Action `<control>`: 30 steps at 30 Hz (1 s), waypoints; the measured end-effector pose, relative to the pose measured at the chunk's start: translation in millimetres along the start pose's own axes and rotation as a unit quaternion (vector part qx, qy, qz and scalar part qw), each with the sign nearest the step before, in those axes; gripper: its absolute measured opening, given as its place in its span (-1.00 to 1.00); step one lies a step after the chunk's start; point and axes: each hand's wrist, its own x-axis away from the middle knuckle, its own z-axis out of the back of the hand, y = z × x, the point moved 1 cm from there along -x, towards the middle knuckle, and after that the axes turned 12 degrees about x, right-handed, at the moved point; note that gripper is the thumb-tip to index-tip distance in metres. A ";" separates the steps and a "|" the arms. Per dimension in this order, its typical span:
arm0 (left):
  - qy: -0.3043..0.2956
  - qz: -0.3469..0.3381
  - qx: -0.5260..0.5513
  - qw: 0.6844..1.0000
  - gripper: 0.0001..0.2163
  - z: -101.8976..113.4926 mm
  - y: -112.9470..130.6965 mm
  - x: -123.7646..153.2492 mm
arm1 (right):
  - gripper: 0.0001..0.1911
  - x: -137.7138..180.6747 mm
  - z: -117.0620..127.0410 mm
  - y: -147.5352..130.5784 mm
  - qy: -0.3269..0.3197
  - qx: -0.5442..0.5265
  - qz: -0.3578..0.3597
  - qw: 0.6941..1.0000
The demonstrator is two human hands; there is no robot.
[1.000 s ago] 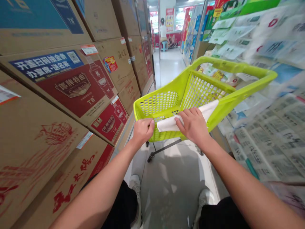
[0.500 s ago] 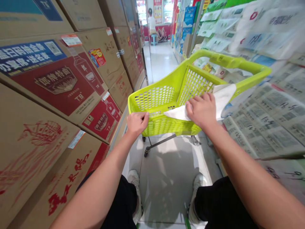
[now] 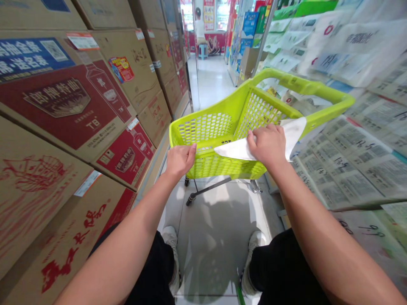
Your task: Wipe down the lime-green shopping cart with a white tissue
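A lime-green plastic shopping cart [image 3: 224,168] stands sideways in front of me, its perforated basket on a metal wheeled frame. My left hand [image 3: 181,160] is closed over the basket's near rim at its left end, thumb on top. On the same rim, farther right, my right hand [image 3: 269,145] presses and grips a white cloth [image 3: 235,149]. One pointed end of the cloth spreads left along the rim, and the rest drapes to the right under the cart's handle [image 3: 321,87]. The fingertips beyond the rim are partly hidden.
Stacked cardboard cartons [image 3: 63,101] wall the left side. Packs of tissue paper [image 3: 352,148] are piled along the right, close to the cart's handle. Down the aisle, a person [image 3: 199,29] sits on a blue stool [image 3: 202,51]. My shoes [image 3: 170,239] rest on the tiled floor [image 3: 210,237].
The view has shifted slightly, so the cart and cartons sit a little farther left. My right hand has slid slightly along the rim with the cloth; my left hand keeps its grip.
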 end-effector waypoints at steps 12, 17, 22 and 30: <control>-0.003 -0.029 0.023 0.999 -0.48 1.1 3.3 0.1 | -0.45 24.3 13.5 -55.6 -0.013 -0.046 0.126 0.991; -0.028 -0.069 0.039 0.996 -0.64 2.7 5.2 3.7 | -0.47 6.3 -2.6 -1.6 0.044 -0.003 -0.009 0.999; -0.030 -0.036 0.018 0.999 -0.63 1.7 7.0 2.2 | -0.56 17.6 0.3 -29.1 0.046 -0.039 0.038 0.997; -0.006 -0.122 0.075 0.990 -0.67 11.7 -3.6 -0.5 | -0.64 20.8 2.9 -28.5 0.016 -0.198 0.182 0.963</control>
